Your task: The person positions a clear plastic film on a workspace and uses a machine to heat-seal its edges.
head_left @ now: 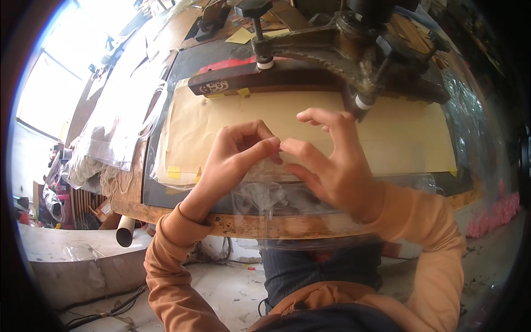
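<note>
1. As we look down in the head view, our left hand (240, 152) pinches thumb to forefinger; we cannot tell whether film is between.
2. Our right hand (340, 166) is half open, fingers spread, forefinger at the left fingertips.
3. Clear plastic film (264, 198) hangs below, over the near table edge (265, 226).
4. Tan paper (202, 119) lies beyond; dark bar (276, 80) far.

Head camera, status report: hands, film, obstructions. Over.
Left hand curled, thumb-tip near fingers; right hand spread, index fingertip close by. Clear plastic film beneath, across table edge. Dark bar beyond, over tan paper; nothing visibly blocking hands.
</note>
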`<control>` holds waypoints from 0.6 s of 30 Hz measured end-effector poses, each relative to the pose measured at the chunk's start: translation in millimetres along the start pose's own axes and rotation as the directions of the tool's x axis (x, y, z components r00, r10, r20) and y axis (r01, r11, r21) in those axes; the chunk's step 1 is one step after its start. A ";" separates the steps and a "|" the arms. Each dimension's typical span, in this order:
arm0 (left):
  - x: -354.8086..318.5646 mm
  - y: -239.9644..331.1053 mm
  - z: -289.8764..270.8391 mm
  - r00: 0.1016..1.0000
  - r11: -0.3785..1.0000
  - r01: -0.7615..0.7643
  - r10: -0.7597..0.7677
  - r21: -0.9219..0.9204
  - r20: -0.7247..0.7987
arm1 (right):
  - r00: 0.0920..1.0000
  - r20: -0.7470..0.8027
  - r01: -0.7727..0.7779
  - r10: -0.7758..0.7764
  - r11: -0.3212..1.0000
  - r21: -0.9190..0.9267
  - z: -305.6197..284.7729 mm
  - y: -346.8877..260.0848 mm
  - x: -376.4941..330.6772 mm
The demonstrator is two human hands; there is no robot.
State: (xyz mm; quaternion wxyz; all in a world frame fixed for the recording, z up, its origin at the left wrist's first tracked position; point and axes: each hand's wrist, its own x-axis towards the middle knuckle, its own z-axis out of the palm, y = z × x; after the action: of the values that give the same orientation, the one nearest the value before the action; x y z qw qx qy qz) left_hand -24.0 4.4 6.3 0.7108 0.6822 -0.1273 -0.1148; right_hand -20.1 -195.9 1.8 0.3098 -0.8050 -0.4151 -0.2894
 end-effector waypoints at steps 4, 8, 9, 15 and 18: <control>0.5 1.1 0.3 0.998 0.998 0.054 -0.054 -0.019 -0.029 | 0.993 0.032 0.115 -0.112 0.984 -0.139 2.3 -3.6 -10.3; 1.0 -1.6 -0.4 0.995 0.997 0.075 -0.075 -0.006 -0.058 | 0.969 0.149 0.217 -0.195 0.964 -0.152 3.8 -3.1 -17.9; 0.9 -3.0 -0.8 0.994 0.996 0.087 -0.086 0.007 -0.071 | 0.962 0.184 0.229 -0.202 0.963 -0.142 3.3 -3.7 -18.8; 1.3 -7.5 0.7 0.989 0.974 0.098 -0.072 0.206 -0.130 | 0.959 0.262 0.066 -0.110 0.983 0.171 5.2 -6.3 -23.4; 1.5 -3.5 -0.3 0.975 0.924 0.213 -0.179 0.317 -0.133 | 0.940 0.328 0.024 -0.100 0.973 0.229 6.2 -4.5 -29.8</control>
State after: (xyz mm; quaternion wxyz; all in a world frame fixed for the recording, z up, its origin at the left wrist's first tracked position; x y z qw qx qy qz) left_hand -22.5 4.0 2.9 0.5772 0.8056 -0.0397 -0.1275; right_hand -37.1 -203.8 -22.6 0.3128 -0.7894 -0.5168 -0.1090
